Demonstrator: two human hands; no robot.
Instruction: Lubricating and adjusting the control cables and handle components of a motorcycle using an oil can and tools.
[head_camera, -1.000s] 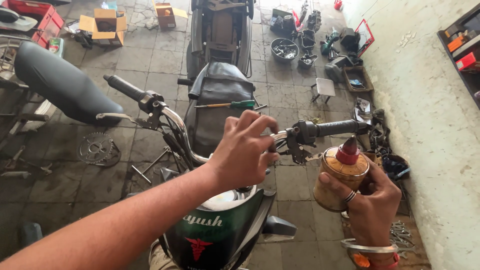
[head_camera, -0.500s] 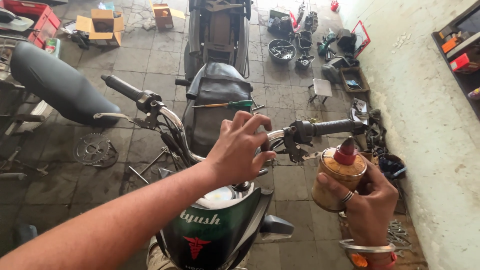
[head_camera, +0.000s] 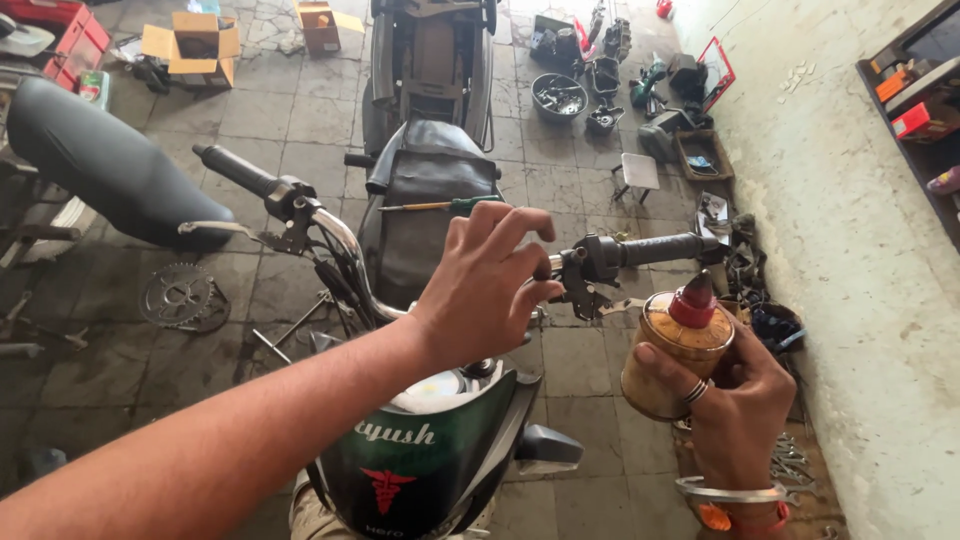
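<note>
A right hand (head_camera: 735, 405) wraps its fingers around a brass-coloured oil can (head_camera: 675, 355) with a red spout, holding it upright at the lower right, just below the right handlebar grip (head_camera: 660, 248). The left hand (head_camera: 485, 285) reaches across the green fairing (head_camera: 430, 455) of a motorcycle, fingers half curled and spread, gripping nothing that can be made out, its fingertips close to the lever clamp (head_camera: 580, 275) on the right side of the handlebar. Beyond, the left grip (head_camera: 235, 170) juts toward a black seat (head_camera: 100, 165) of a second bike. A screwdriver (head_camera: 440, 205) with a green handle lies on the motorcycle's own seat (head_camera: 420, 220). A sprocket (head_camera: 180, 297) rests on the tiled floor (head_camera: 280, 100) at left. Farther back, cardboard boxes (head_camera: 185, 45) and scattered parts (head_camera: 600, 75) sit along the wall (head_camera: 830, 200).
</note>
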